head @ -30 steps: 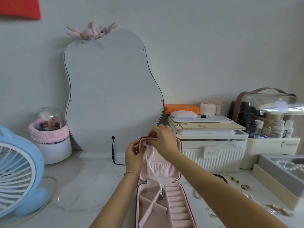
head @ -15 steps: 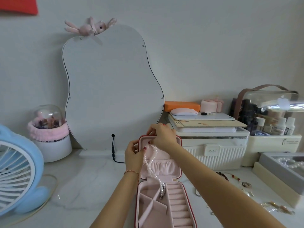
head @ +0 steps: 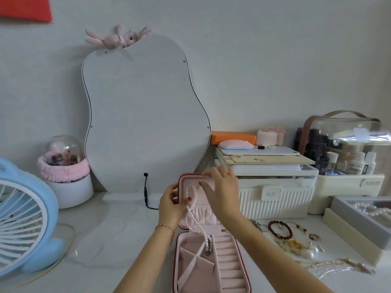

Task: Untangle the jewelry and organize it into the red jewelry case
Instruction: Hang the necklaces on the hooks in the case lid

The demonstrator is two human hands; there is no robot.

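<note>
L hand (head: 171,205) is gripping the left edge of the upright lid of the red jewelry case (head: 211,263), thumb w/ red nail pinching the pearl necklace (head: 191,210) against the lid's pink lining. R hand (head: 222,191) is reaching over the lid's top right corner, fingers curled over the rim, thumb lying on the inner lining nr the top of the strand; ring showing on one finger. Can't tell if R hand is also touching the pearls.

Necklace is hanging from the upper part of the lid, running down past the gathered pocket & ending in the base, just beside the ring rolls. Case is lying open on the white tabletop (head: 105,240), base w/ divided compartments on the left, ring rolls on the right.

To the right of the case: dark red bead bracelet (head: 280,229) & a loose pile of other jewelry (head: 296,245) on the table, more chains nr the R forearm. Behind the case, a wavy mirror (head: 146,115) is leaning on the wall. Blue fan (head: 25,218) is sitting far left.
</note>
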